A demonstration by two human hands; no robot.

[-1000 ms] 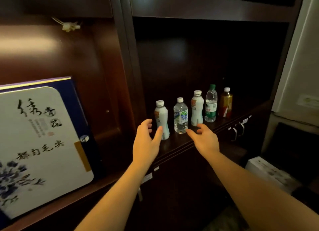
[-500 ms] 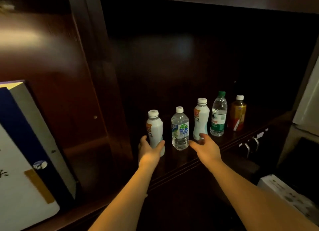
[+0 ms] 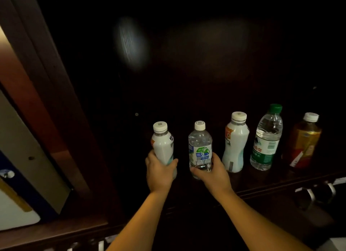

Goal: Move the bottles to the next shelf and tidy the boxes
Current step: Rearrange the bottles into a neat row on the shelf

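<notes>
Where the frame begins at far left, a box [image 3: 16,200] leans in the neighbouring compartment, blue-edged with a pale face, standing on the reddish-brown shelf board [image 3: 56,230]. A thick dark wooden upright [image 3: 56,104] divides that bay from the one you are working in.

Your bay is very dark: nearly black back panel [image 3: 206,54] with a faint smeared glare high up, dark glossy shelf [image 3: 280,177] underneath. Five bottles stand in a row along it.

Your left hand [image 3: 159,173] is wrapped around the lower body of the white bottle [image 3: 162,144], leftmost in the row; fingers closed on it, bottle leaning slightly left. Whether its base touches the shelf cannot be told.

Your right hand [image 3: 211,171] grips the base of the clear water bottle [image 3: 200,147], thumb and fingers curled round it, bottle upright, just beside the first.

Further right, untouched and standing: a second white bottle [image 3: 235,144], near your right hand; a green-capped water bottle [image 3: 266,140] with a green label; an amber drink bottle [image 3: 303,142] with a white cap.

Below the shelf at lower right, metal handles [image 3: 318,192] show on the dark cabinet front.
</notes>
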